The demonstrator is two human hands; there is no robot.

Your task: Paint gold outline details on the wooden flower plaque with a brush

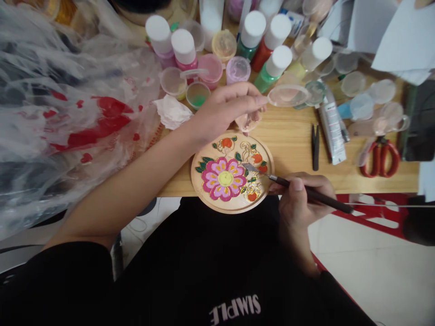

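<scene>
A round wooden plaque [197, 190] lies at the table's front edge, partly overhanging it. On it is a pink flower [225, 179] with a yellow centre, gold outlines, green leaves and small orange fruits. My right hand [304, 199] grips the dark handle of a palette knife [288, 182], whose small metal blade is over the plaque's right half. Beyond the plaque's far edge, my left hand [234, 104] is closed around a small plastic cup [249, 123] with pinkish-beige contents. Its thumb tip meets the edge of a clear round lid [288, 96].
White-capped paint bottles [254, 29] and small open cups [209, 68] crowd the back. Crumpled tissue [172, 112] and a plastic bag [84, 104] lie left. Black tweezers [315, 147], a paint tube [332, 129] and red-handled pliers [379, 158] are on the right.
</scene>
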